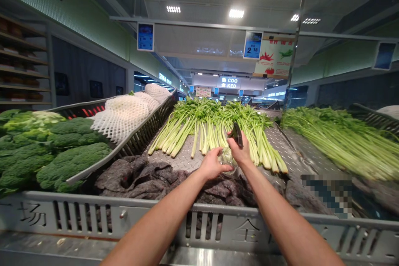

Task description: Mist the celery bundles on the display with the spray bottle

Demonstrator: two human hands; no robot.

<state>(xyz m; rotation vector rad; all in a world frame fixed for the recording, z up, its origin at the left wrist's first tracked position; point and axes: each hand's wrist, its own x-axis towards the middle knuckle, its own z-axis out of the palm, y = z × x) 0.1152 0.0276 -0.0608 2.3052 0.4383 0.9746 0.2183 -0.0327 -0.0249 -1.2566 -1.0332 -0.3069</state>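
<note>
Celery [179,135] towards the back edge of my bench [230,210]
My left grip [214,165] holds a clear object [227,157], my right grip [242,148] a dark object [237,134]; crumpled cloth [134,174] lines the front edge.

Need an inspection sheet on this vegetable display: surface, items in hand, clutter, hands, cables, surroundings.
Surface: grey tread-patterned base, behind a slotted front rail.
Job's things: clear item between the hands; dark item just above it. Exact identity of both unclear.
Clutter: crumpled dark cloth along the front; small scrap on the ledge at lower left.
Hands: left hand has its fingers around the clear item; right hand grips the dark item.
Cables: nothing seen near the hands.
Surroundings: celery behind the hands; broccoli and foam-netted produce to the left; mirror to the right; price signs overhead.
</note>
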